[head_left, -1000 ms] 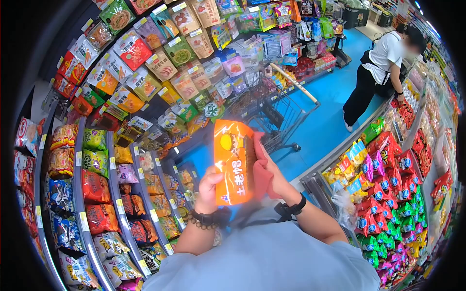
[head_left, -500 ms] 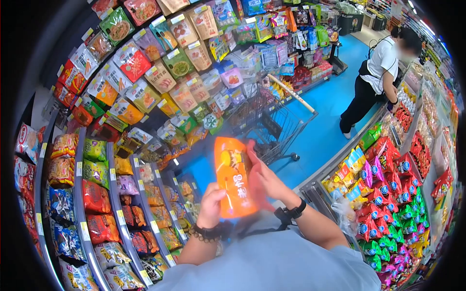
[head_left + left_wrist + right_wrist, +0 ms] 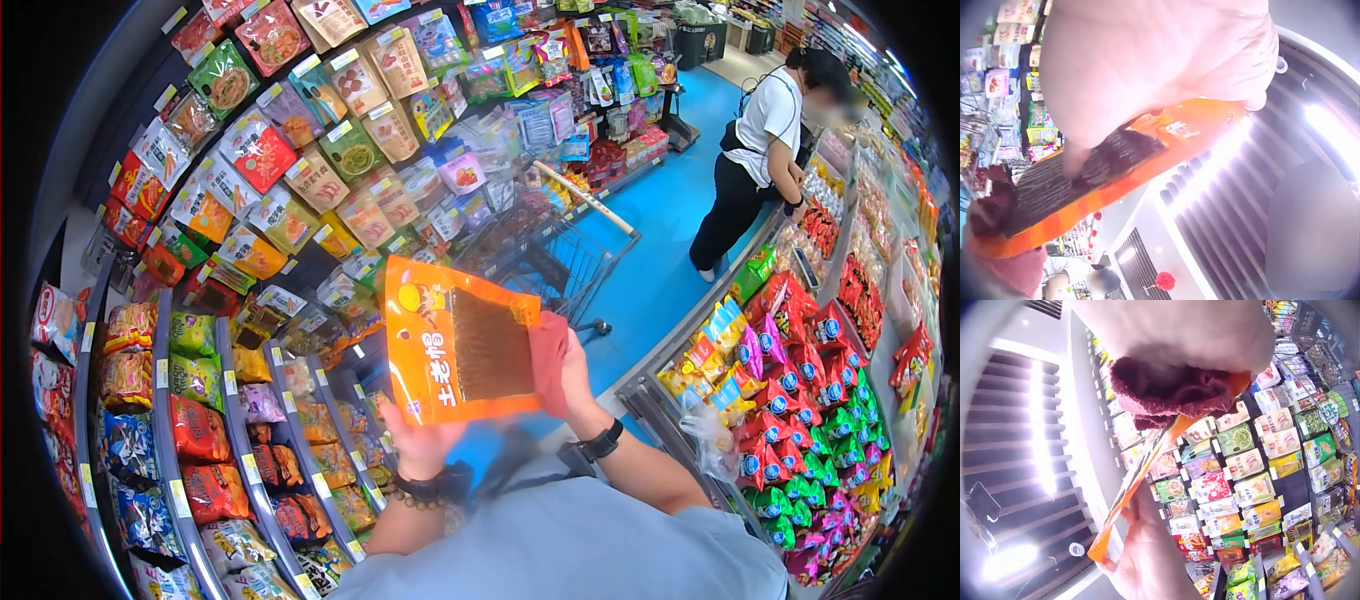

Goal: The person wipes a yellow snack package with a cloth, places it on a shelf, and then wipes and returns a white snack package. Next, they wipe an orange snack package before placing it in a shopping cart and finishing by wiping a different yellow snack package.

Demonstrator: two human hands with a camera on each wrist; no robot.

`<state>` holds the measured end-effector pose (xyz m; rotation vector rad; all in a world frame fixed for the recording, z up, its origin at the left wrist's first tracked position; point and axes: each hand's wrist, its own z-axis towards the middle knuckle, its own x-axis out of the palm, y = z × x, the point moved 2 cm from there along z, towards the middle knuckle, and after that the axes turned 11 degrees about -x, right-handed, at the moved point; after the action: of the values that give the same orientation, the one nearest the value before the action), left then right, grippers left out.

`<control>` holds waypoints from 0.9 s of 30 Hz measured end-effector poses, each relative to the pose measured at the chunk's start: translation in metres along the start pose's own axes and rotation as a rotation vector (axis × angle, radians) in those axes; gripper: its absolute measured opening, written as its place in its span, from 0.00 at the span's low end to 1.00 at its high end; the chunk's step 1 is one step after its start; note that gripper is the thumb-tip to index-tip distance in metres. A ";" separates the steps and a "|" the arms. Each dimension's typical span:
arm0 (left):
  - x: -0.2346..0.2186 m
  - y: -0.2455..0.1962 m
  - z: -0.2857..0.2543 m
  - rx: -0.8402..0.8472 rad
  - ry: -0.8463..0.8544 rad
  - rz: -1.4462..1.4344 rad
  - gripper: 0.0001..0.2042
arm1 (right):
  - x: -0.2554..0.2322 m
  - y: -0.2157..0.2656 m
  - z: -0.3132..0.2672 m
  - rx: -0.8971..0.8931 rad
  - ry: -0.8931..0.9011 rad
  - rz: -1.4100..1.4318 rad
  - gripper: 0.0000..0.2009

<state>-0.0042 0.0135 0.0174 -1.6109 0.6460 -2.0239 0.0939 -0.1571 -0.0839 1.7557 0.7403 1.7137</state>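
In the head view an orange snack bag (image 3: 415,345), with a window showing brown strips, is held up before the chest. My right hand (image 3: 577,385) grips a dark red cloth (image 3: 550,362) against the bag's right edge. At the lower left corner my left hand (image 3: 425,440) supports the bag, its fingers behind and no thumb across the front. The left wrist view shows a finger (image 3: 1075,161) lying on the bag's windowed face. Bunched cloth (image 3: 1166,394) shows under the right palm in the right wrist view, and the bag appears edge-on.
A shopping cart (image 3: 560,250) stands ahead on the blue floor (image 3: 655,250). Hanging snack packets (image 3: 265,150) fill the left wall above shelves of bagged snacks (image 3: 200,430). On the right is a bin of small red and green packets (image 3: 790,420), where another person (image 3: 760,150) stands.
The bag has swung leftward and turned, so its brown window now faces the head camera. My left thumb has come off its front; the right hand keeps the cloth at its edge.
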 end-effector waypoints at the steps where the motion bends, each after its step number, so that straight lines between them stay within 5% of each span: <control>1: 0.020 0.007 0.010 0.060 0.077 0.015 0.38 | -0.001 0.002 0.001 -0.024 -0.001 0.017 0.17; 3: 0.033 0.013 0.018 0.119 0.082 0.275 0.38 | -0.003 0.006 0.003 -0.074 0.000 0.051 0.18; 6: 0.000 0.026 -0.006 -0.069 -0.230 0.853 0.33 | 0.001 0.016 -0.001 -0.088 -0.026 0.012 0.17; 10: -0.015 0.032 0.008 -0.060 -0.492 0.749 0.25 | -0.010 0.009 -0.002 -0.026 0.011 0.148 0.16; 15: -0.001 0.027 0.023 0.056 -0.477 0.560 0.25 | 0.001 0.024 -0.013 0.189 0.050 0.350 0.16; 18: 0.002 0.022 0.030 0.117 -0.470 0.522 0.24 | -0.012 0.010 -0.014 0.265 0.083 0.210 0.12; 21: 0.008 0.018 0.034 0.149 -0.507 0.482 0.24 | -0.007 0.028 -0.022 0.175 0.320 -0.278 0.09; 27: 0.004 0.010 0.039 0.164 -0.459 0.270 0.26 | -0.030 0.013 -0.020 0.203 0.323 -0.024 0.12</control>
<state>0.0335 0.0003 0.0218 -1.7036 0.4791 -1.4094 0.0731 -0.1879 -0.0944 1.6054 1.1038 1.9902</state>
